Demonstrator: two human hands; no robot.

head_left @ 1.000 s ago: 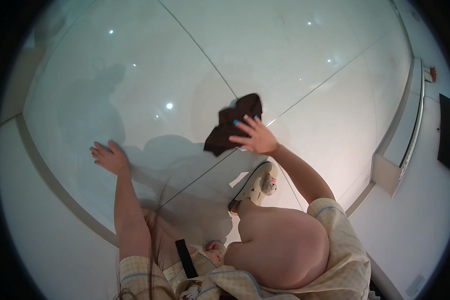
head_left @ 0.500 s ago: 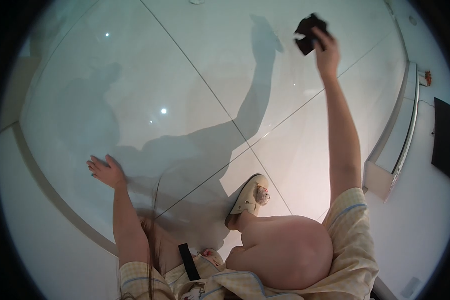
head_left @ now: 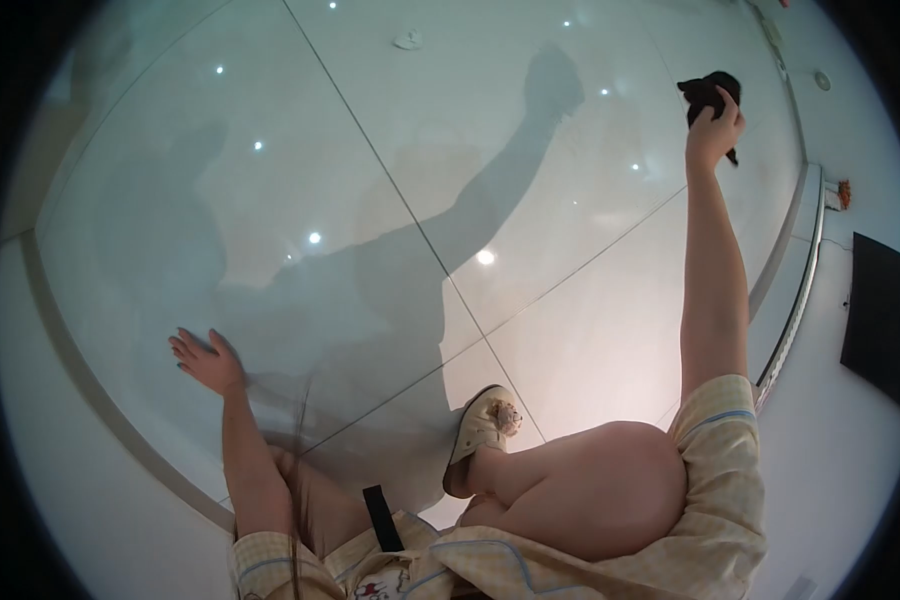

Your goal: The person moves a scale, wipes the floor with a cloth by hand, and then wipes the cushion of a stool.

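- Glossy, pale floor tiles (head_left: 590, 240) fill most of the view, crossed by thin dark seams and dotted with bright reflections of lights.
- Dark brown or black cloth (head_left: 705, 95), bunched and crumpled, is at the upper right, over the tiles; whether it touches them is hard to tell.
- Gripping the cloth is the right hand (head_left: 715, 138), fingers curled over it, at the end of an outstretched arm.
- Well apart from it, at the lower left, the left hand (head_left: 207, 362) is spread palm down on the floor and holds nothing.
- Between the two arms stretches a broad shadow (head_left: 500, 190) of the person.
- Below, near the bottom centre, a cream clog (head_left: 475, 435) with a fluffy ornament (head_left: 508, 418) is on one foot, beside a bare bent knee (head_left: 610, 480).
- Yellow-and-white checked clothing with blue piping covers the upper arms, and a black strap (head_left: 382, 518) shows at the lower centre.
- Toward the top, a small whitish object (head_left: 408, 40) lies on the tiles.
- Along the left runs a greyish baseboard (head_left: 120, 420); at the far right is a flat black panel (head_left: 875, 310).
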